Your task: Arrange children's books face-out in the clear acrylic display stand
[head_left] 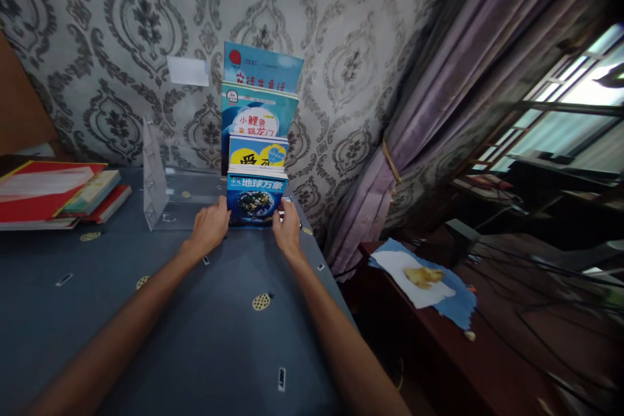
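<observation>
My left hand (212,222) grips the left edge of a dark blue book (254,203) with an Earth picture on its cover. At its right edge, my right hand (287,224) holds the same book, thumb toward the cover. It stands upright at the front of a stepped row. Behind it rise a yellow and blue book (258,153), a teal book (260,110) with a round white patch, and a taller light blue book (264,70) at the back. A clear plastic rack (155,175) extends to the left of them. Fingers behind the book are partly hidden.
At the left lies a pile of books (49,192) with a red one on top. The table (209,338) has a grey-blue pineapple-print cover. Beyond its right edge are a tied purple curtain (370,188) and a dark red cabinet (414,344) with cloths on it.
</observation>
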`<state>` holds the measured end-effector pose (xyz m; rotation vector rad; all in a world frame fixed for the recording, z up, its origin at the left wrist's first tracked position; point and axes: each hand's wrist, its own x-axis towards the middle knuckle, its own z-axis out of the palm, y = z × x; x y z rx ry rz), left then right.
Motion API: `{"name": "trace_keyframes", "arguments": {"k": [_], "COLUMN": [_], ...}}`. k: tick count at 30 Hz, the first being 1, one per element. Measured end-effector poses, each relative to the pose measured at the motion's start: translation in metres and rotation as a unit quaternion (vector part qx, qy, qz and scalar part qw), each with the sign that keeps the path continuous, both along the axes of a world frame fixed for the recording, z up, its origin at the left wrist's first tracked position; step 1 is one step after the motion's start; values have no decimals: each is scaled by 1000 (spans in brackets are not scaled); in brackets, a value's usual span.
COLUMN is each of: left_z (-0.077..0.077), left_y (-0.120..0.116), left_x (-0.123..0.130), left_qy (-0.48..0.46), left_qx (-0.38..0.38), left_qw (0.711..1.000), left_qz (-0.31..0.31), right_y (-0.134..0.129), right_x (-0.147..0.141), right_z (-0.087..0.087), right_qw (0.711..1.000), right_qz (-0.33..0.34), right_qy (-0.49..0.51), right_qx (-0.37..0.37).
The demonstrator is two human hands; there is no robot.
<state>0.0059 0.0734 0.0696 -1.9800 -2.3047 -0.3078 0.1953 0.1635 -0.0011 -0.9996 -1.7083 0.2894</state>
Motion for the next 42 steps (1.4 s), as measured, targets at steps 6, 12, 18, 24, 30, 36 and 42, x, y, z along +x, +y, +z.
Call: {"name": "trace_keyframes", "arguments": {"k": [6,12,18,24,30,36,42], "left_z": [-4,-9,-8,-7,-8,-11,-13], "left_y": [3,5,4,6,7,7,8], "left_x": [1,-1,-2,-3,-1,0,0], "left_qy": [-15,-30,-40,-50,-65,-66,-64], "left_qx": [8,17,17,15,20,26,29], "left_qw": [1000,999,999,999,998,997,997], "left_qz": [1,-10,-15,-13,-19,-16,-13], "right_y": [1,2,6,14,20,22,21], "right_x": [1,-1,-1,-6,-6,-6,-6], "right_z": [-1,-2,-5,-5,-7,-7,-8], "right_qw": [999,999,996,995,991,990,990], "right_qz": [8,7,6,-6,-3,-17,-14], "right_qy": [30,51,78,94,120,126,123], "right_qx": [-9,-19,-41,-39,-59,-67,-60]}}
